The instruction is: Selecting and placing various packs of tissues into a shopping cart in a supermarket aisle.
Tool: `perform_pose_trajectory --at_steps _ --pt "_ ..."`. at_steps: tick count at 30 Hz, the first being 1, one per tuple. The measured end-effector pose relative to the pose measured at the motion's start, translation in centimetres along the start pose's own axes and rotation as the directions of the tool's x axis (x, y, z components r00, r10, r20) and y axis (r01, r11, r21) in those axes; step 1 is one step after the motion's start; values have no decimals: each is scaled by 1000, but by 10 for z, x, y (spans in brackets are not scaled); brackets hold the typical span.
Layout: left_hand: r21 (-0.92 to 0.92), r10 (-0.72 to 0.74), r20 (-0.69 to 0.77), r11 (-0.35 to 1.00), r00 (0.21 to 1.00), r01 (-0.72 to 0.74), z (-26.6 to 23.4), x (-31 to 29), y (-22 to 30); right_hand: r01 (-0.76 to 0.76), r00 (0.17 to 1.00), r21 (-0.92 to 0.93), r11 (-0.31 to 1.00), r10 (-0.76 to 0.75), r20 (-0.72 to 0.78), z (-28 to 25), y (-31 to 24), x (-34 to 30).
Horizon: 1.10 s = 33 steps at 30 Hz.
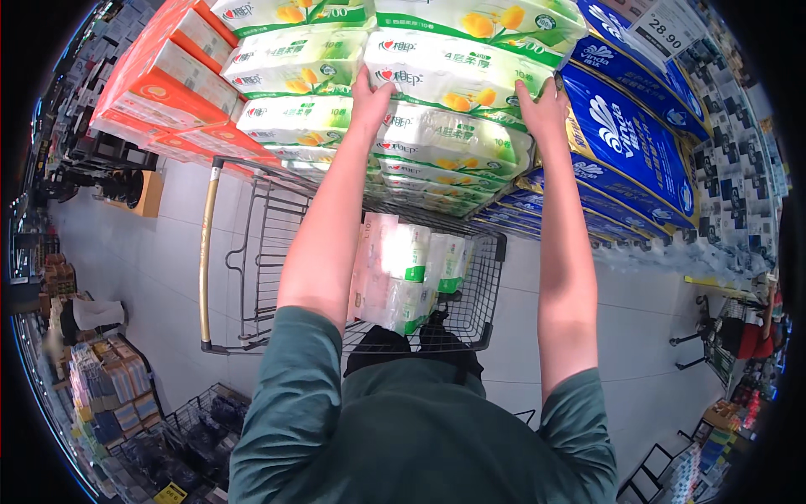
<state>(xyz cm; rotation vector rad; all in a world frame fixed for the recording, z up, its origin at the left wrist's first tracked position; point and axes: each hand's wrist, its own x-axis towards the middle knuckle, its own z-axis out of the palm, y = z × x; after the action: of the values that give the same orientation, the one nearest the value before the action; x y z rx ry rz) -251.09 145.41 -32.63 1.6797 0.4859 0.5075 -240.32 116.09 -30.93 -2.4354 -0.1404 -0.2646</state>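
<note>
Both my arms reach forward to a tall stack of white-and-green toilet paper packs with yellow tulips printed on them. My left hand (371, 99) grips the left end of one toilet paper pack (453, 69) in the right column, its thumb on the front face. At the other end of that pack, my right hand (544, 107) holds the corner, fingers bent round it. Another pack lies on top of it and more lie beneath. Below my arms stands a wire shopping cart (495, 290) with several clear-wrapped toilet paper packs (405, 273) inside.
Orange tissue packs (180, 80) are stacked to the left, blue-and-gold packs (625, 126) to the right under a price sign (667, 29). The cart's gold handle (207, 260) faces left. Another person (756, 340) with a cart is at the far right.
</note>
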Motion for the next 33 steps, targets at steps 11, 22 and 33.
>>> perform_pose_trajectory --at_steps 11,22,33 --pt "-74 -89 194 992 977 105 -14 -32 16 35 999 301 953 -25 -37 -20 -25 -29" --pt "691 641 178 459 746 -559 -28 -27 49 335 933 -312 889 -359 -22 -23 -19 -43" --pt "810 375 563 -73 736 -582 -19 23 59 512 859 -315 799 -473 198 -28 -7 -2"
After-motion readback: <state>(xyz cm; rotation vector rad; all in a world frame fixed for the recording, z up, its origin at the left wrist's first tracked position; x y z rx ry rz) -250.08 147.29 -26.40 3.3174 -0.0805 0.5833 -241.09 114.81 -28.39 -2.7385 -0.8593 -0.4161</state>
